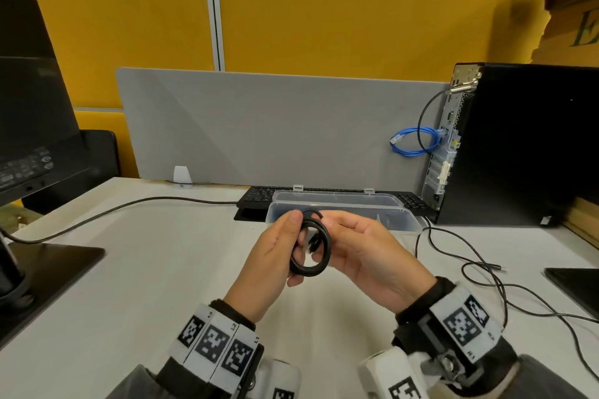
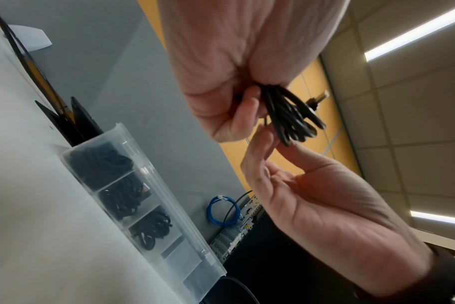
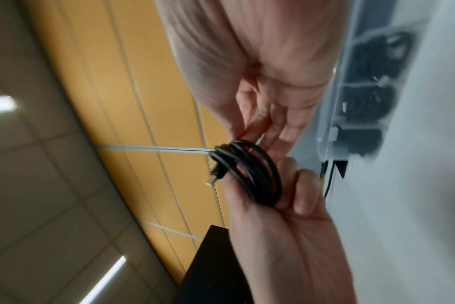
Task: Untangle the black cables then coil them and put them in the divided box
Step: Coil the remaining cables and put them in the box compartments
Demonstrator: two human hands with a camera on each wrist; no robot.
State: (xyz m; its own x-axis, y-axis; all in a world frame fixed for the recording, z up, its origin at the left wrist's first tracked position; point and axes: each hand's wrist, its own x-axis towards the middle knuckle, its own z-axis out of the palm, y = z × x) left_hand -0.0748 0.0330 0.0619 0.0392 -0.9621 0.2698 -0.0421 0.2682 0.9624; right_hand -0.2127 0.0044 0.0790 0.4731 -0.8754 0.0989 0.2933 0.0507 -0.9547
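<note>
A black cable wound into a small coil (image 1: pixel 311 248) is held upright above the desk between both hands. My left hand (image 1: pixel 296 236) grips its left side, thumb on top. My right hand (image 1: pixel 327 230) pinches the right rim. In the left wrist view the coil (image 2: pixel 291 117) hangs from the left hand (image 2: pixel 249 107), with the right hand (image 2: pixel 273 144) pinching it from below. A connector end sticks out of the coil (image 3: pixel 252 174). The clear divided box (image 1: pixel 405 223) lies open behind the hands. Three compartments of the box (image 2: pixel 148 164) hold black coils. A thin black cable (image 1: pixel 486 272) lies loose on the desk at right.
A keyboard (image 1: pixel 259 196) lies behind the box, against a grey divider panel (image 1: pixel 259 126). A black computer tower (image 1: pixel 518 146) with a blue network cable (image 1: pixel 411 142) stands at back right. A monitor (image 1: pixel 29 107) and its base (image 1: pixel 48 266) stand left; its cable (image 1: pixel 129 207) crosses the desk.
</note>
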